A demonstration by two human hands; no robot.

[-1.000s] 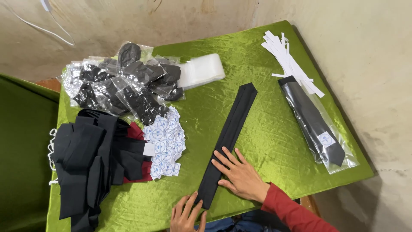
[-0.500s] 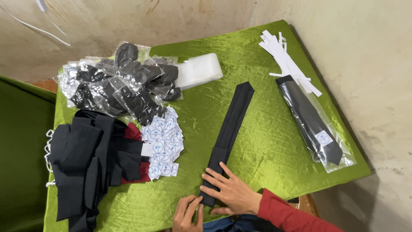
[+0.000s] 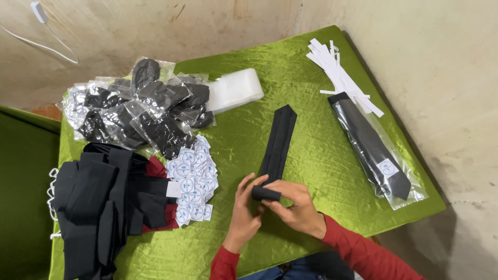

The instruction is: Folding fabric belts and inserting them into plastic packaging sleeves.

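Note:
A black necktie lies lengthwise on the green cloth-covered table, its pointed end away from me. Its near end is rolled into a small coil. My left hand and my right hand both pinch that coil, left from the side, right over the top. Red sleeves cover both my forearms.
A pile of loose black ties lies at the left, over something red. Round white-and-blue stickers sit beside it. Bagged rolled ties, a stack of clear bags, white paper strips and one bagged flat tie fill the far and right sides.
My hands were pressing flat on the tie's near end. Now both have lifted and curled that end into a roll, and the tie looks shorter on the table.

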